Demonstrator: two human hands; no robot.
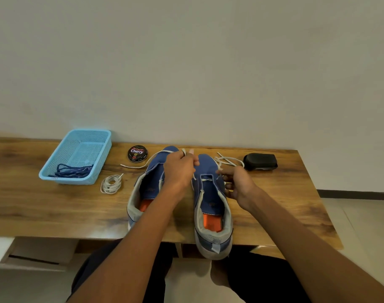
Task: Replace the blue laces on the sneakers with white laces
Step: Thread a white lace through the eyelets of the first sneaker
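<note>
Head view: left hand (180, 166) pinches the white lace (143, 165), hiding the shoe's eyelets; right hand's (238, 182) grip is unclear.

Basket (55, 159) frame left on table (33, 204), laces (74, 170) inside. Tin (137, 153) behind coiled lace (111, 184). Sneakers (210, 200) ctr. Case (260, 161) frame right.

Two bare forearms with no sleeves, dark trousers (125, 270) on the lap

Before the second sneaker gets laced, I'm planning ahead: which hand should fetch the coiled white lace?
Left. The left hand is nearer the coiled white lace lying left of the blue sneakers; the right hand would cross both.
</note>
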